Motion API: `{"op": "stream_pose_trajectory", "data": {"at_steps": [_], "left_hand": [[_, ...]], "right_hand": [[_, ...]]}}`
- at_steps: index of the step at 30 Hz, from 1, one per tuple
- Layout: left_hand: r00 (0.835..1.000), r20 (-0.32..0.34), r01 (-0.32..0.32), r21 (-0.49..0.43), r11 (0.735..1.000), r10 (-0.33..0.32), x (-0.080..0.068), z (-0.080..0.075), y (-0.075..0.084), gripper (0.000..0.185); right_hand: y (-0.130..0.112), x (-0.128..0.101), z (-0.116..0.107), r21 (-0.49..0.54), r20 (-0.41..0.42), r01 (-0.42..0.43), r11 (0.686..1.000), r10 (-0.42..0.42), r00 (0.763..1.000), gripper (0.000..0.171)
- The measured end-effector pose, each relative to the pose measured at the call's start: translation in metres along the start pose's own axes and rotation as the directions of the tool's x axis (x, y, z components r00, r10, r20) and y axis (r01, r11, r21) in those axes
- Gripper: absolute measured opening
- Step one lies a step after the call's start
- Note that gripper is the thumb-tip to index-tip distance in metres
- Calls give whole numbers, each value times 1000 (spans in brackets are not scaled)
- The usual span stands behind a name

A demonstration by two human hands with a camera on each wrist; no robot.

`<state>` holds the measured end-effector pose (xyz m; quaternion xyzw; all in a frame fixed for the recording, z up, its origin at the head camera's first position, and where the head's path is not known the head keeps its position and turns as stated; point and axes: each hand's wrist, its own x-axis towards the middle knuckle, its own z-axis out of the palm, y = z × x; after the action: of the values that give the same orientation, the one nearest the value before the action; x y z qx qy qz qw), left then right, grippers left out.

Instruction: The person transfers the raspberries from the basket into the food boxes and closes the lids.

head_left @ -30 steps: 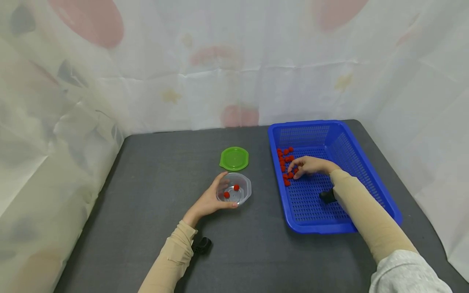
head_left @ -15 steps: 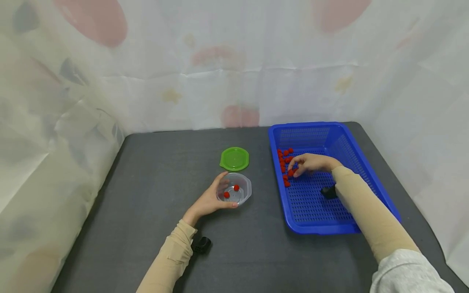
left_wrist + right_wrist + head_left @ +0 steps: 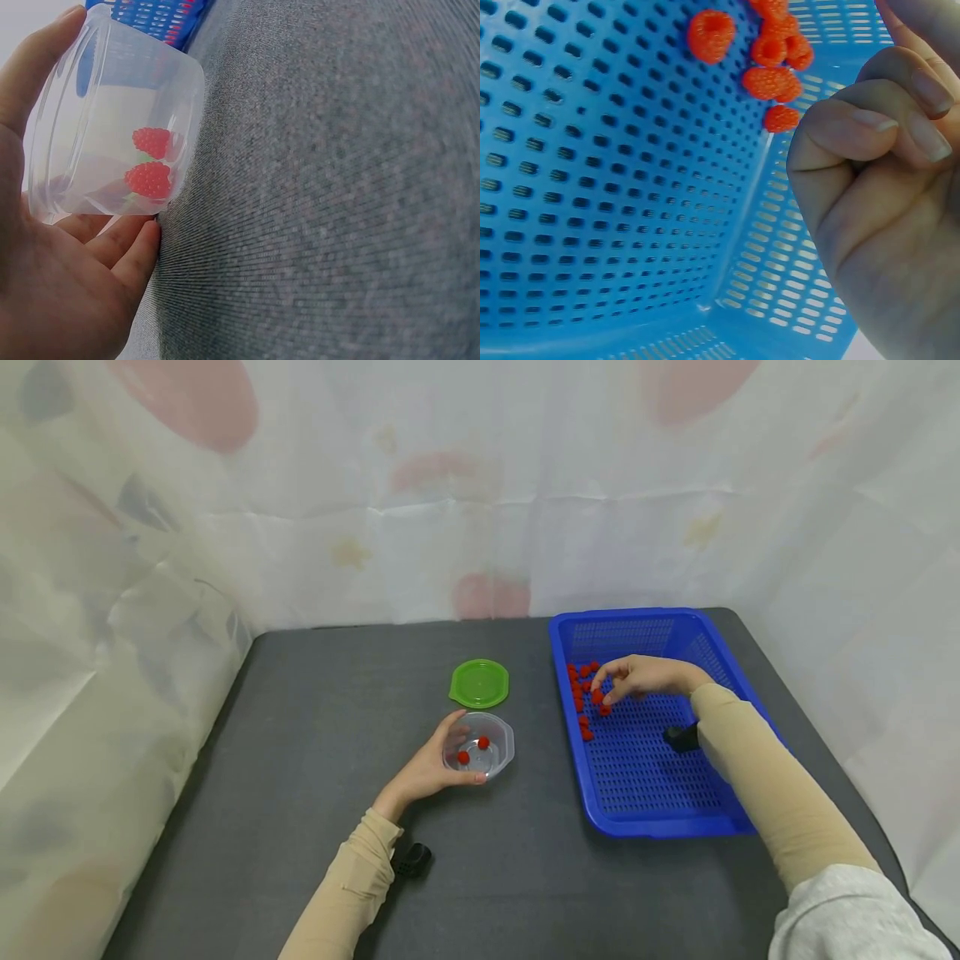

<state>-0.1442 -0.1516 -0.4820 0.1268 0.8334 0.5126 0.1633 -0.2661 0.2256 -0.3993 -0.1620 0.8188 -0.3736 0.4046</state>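
**poster1:** Two raspberries (image 3: 473,751) sit in the clear cup (image 3: 480,754) so far, just left of centre frame, so by my guess this is barely started. The left hand (image 3: 427,770) is curled round the cup's side, holding it on the grey table (image 3: 315,827). The left wrist view shows both berries at the bottom of the cup and nothing else in there.

**poster2:** Yeah, and most of the pile (image 3: 583,693) is still in the blue basket (image 3: 675,814) on the right, bunched along its left wall. Can't count them exactly, looks like around a dozen.

**poster1:** The right hand (image 3: 645,677) is over that pile with its fingers bunched tight. Head view looks like one berry (image 3: 597,697) is pinched at the fingertips, lifted a bit off the mesh. The right wrist view only shows curled fingers, the berry itself is hidden there.

**poster2:** The green lid (image 3: 480,683) is lying flat just above the cup in the frame, not on it. So the cup is open and nearly everything is left to do, I'd say.
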Motion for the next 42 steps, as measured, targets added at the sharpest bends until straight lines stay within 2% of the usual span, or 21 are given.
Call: {"op": "stream_pose_trajectory", "data": {"at_steps": [4, 12, 20, 29, 35, 42], "left_hand": [[1000, 2, -2, -8, 1000, 2, 1, 0, 1, 107], [1000, -1, 10, 0, 1000, -10, 2, 1, 2, 108], [1000, 27, 9, -31, 999, -9, -4, -1, 19, 106], [1000, 1, 6, 4, 1000, -6, 4, 2, -1, 108], [1000, 6, -3, 4, 1000, 3, 4, 2, -2, 108], [1000, 11, 13, -2, 1000, -13, 1, 0, 3, 107]], "right_hand": [[-6, -2, -2, -9, 4, 11, 1000, -11, 1000, 34], [-24, -5, -6, -1, 9, 92, 996, -92, 996, 35], [-41, -1, 0, 49, 10, 161, 986, -162, 987, 37], [-58, 10, 9, 18, 34, 242, 970, -243, 970, 35], [-73, 12, 12, -7, 42, 241, 970, -241, 970, 36], [-86, 22, 20, -8, 78, 302, 953, -300, 951, 31]]}}
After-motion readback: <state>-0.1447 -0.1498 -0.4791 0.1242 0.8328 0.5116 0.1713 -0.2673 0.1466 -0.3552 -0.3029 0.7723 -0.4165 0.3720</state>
